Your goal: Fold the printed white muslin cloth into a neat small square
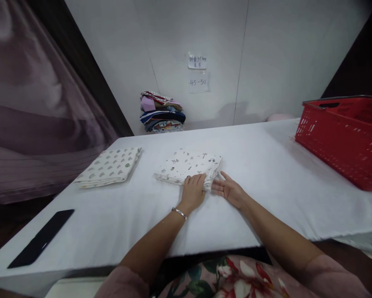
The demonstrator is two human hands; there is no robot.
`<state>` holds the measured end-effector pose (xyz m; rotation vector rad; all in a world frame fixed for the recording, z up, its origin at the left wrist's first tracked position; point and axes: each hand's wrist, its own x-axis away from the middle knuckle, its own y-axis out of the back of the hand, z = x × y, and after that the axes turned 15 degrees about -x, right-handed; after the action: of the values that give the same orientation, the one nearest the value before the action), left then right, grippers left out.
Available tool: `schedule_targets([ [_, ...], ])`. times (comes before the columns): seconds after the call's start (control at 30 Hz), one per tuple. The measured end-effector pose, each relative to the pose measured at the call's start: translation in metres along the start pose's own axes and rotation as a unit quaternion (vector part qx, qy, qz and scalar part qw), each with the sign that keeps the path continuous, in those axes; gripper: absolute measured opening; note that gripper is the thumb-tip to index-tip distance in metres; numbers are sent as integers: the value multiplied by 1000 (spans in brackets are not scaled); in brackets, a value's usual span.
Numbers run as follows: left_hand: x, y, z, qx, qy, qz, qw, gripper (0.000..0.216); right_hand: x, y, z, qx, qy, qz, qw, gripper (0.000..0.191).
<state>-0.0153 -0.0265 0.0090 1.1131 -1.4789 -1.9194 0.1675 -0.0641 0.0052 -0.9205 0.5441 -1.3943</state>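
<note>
A folded white cloth (189, 163) with small dark printed motifs lies on the white-covered table in front of me. My left hand (194, 192), with a silver bracelet at the wrist, rests palm down on the cloth's front edge near its right corner. Its fingers lie flat on the fabric; the thumb is hard to see. At the right edge of the cloth is my right hand (231, 192), palm turned up and thumb apart. The fingertips of this hand reach to the layered edge and are partly hidden by it.
Another folded cloth (111, 165) with a leaf-like print lies to the left. Nearer the front left is a flat black object (43, 238). A red plastic basket (344, 140) stands at the right. Several folded textiles (163, 114) are stacked by the wall, below paper signs (199, 82).
</note>
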Motion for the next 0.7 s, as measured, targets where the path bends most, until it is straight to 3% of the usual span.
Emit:
schedule_targets([
  [0.27,-5,-5,3,-5,28,-20,999,59,1,-1,-3,14,10,35,999,86],
  [0.4,-14,2,10,9,51,-40,998,50,-10,7,-1,141,72,-29,987,88],
  [0.53,-27,22,20,22,84,-50,995,41,-28,20,10,353,203,-103,908,87],
  [0.63,-37,41,29,34,93,-53,994,37,-41,25,20,458,262,-84,845,91],
  [0.7,-43,54,37,44,104,-58,992,36,-50,25,23,483,272,-74,829,96],
])
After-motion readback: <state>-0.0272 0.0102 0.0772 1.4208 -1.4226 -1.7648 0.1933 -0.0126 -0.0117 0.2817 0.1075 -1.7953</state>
